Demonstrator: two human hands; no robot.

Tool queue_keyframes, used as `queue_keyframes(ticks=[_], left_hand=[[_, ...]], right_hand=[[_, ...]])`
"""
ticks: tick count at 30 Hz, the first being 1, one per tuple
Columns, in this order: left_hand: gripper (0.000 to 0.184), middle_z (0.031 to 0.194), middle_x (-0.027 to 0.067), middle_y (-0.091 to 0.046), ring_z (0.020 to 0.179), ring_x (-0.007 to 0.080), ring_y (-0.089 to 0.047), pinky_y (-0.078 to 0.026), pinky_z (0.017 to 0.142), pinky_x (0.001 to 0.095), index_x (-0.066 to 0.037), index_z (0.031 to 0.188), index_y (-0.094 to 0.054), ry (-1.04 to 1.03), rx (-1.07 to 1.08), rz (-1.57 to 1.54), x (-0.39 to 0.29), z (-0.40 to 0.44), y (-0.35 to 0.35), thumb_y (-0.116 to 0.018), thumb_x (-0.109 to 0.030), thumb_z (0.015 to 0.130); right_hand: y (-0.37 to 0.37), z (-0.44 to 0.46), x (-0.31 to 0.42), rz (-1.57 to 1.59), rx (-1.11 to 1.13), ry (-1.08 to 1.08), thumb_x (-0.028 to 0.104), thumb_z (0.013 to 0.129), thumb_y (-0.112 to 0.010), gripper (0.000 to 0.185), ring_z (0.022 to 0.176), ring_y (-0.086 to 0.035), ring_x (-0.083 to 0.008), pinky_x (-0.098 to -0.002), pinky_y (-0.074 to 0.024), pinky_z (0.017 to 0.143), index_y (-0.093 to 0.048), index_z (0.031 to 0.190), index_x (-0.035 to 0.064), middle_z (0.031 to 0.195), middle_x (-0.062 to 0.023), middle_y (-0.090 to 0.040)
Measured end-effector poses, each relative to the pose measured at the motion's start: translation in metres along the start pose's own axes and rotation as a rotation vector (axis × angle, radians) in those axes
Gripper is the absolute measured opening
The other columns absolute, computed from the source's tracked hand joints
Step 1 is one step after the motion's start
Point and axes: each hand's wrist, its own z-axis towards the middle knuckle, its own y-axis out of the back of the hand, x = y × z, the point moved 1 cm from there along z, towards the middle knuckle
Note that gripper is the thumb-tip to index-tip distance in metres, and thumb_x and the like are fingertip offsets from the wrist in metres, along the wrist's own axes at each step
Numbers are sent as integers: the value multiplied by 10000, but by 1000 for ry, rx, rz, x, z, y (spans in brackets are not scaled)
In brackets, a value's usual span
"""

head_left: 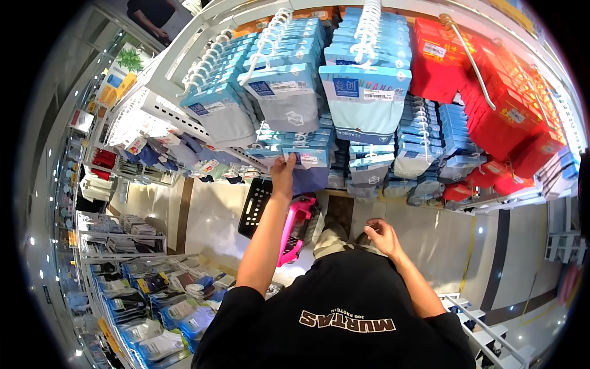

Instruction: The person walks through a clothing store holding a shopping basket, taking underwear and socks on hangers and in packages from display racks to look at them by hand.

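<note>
My left hand [283, 175] is raised to the lower row of the rack, its fingers closed on the edge of a blue-topped package [309, 158] with purple-blue fabric below. Above it hang grey packages [286, 101] and a light blue package [362, 101] on white hooks. My right hand [382, 237] is low in front of my body, fingers curled and apart, holding nothing. Below my left forearm stand a black basket [252, 209] and a pink basket [296, 230] on the floor.
Red packages [510, 117] hang on the right of the rack. A bin of packaged socks [166, 307] lies at lower left. White shelving [123, 243] stands at the left, and a metal rack [491, 335] at lower right. Another person [157, 18] is at the top left.
</note>
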Motion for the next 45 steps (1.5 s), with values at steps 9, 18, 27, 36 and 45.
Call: queue_keyframes(ticks=[9,18,27,36,45], left_hand=[[470,1311,150,-526,1195,254,-510,-414,984,383,3,1317,-496,-581,-206,534,-51,-39,-35,-666,-171,915],[575,1346,186,-511,1228,231,-510,-380,1048,341,53,1427,-356,-775,-136,445,-175,-18,-93,-613,-139,949],[259,958,-3,-667,894,62,-560,-434,793,229,-28,1099,-641,-456,136,65,-187,-26,-97,-655,-243,956],[361,1166,66,-639,1045,149,-607,-490,896,330,-29,1228,-557,-351,245,-276,-175,-79,-77,-621,-272,969],[295,1013,45,-668,906,91,-581,-476,809,258,19,1133,-632,128,157,77,-18,-183,-86,-571,-237,998]], right_hand=[[-1,7,-8,-132,-32,80,264,884,-682,385,757,-672,-176,-323,-529,696,-624,1138,-20,863,-121,-698],[-4,10,0,-54,37,57,261,877,-690,384,750,-648,-168,-320,-515,685,-622,1122,-26,838,-114,-682],[1,8,-32,-107,7,74,293,891,-677,447,731,-645,-171,-319,-512,684,-602,1149,-64,857,-136,-690],[-1,13,-30,-125,22,124,296,894,-679,452,713,-654,-170,-310,-523,671,-600,1131,-80,860,-132,-684],[14,10,50,966,-39,-33,405,1029,-468,440,809,-644,-130,-255,-515,720,-597,1095,-11,861,-65,-663]])
